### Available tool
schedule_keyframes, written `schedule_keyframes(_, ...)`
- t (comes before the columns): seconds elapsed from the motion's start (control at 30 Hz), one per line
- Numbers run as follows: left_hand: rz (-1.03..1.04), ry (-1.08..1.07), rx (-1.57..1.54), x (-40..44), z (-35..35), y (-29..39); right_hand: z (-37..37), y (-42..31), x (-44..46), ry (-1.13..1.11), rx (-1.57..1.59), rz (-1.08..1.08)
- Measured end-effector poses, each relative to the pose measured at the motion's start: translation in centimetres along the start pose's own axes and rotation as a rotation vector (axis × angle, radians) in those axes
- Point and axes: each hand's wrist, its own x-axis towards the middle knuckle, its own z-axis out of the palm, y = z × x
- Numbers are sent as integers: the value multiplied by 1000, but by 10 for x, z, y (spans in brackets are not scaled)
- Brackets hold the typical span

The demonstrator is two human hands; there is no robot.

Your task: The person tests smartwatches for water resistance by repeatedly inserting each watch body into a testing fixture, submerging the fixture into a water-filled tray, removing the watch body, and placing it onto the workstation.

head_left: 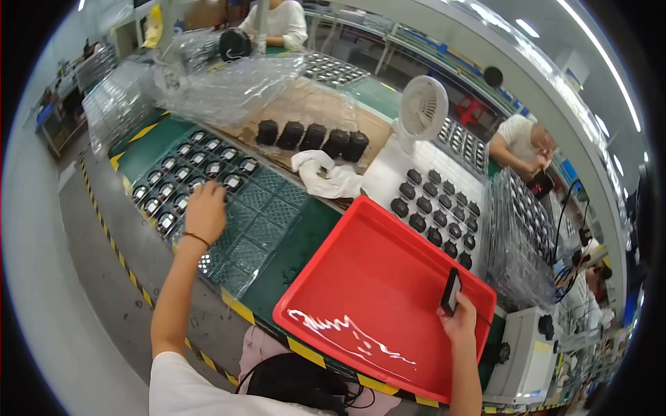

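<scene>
My left hand [206, 210] reaches down over a clear compartment tray [260, 218] on the green bench. Its fingers touch one of the round black parts [213, 168] in the tray's left half; what lies under the fingertips is hidden. Compartments on the tray's right side hold nothing. My right hand [459, 317] grips a flat black object [451, 291] upright over the right part of a red tray [374, 277]. The red tray has only bright light reflections on its floor.
A white cloth [326, 177] and several black cylindrical parts [314, 136] lie on a brown board. Behind the red tray are more black parts [439, 218] on a white sheet, a white fan [422, 109], stacked clear trays [520, 236] and plastic wrap [215, 90]. Two people sit farther back.
</scene>
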Motion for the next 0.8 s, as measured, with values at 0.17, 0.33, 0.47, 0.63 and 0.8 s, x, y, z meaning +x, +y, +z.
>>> schedule_keyframes(0.17, 101, 28, -8, -1, 51, -54, 19, -5, -10, 105, 58, -2)
schedule_keyframes(0.33, 183, 16, 21, -1, 101, -117, -16, 11, 9, -33, 131, 70)
schedule_keyframes(0.47, 101, -156, -308, 24, 161, -187, 10, 8, 14, -176, 159, 54)
schedule_keyframes(0.63, 76, -159, -190, 39, 141, -170, 21, 7, 3, -178, 181, 89)
schedule_keyframes(0.8, 50, -122, 124, 58, 115, -169, 32, 15, -2, -171, 355, 221)
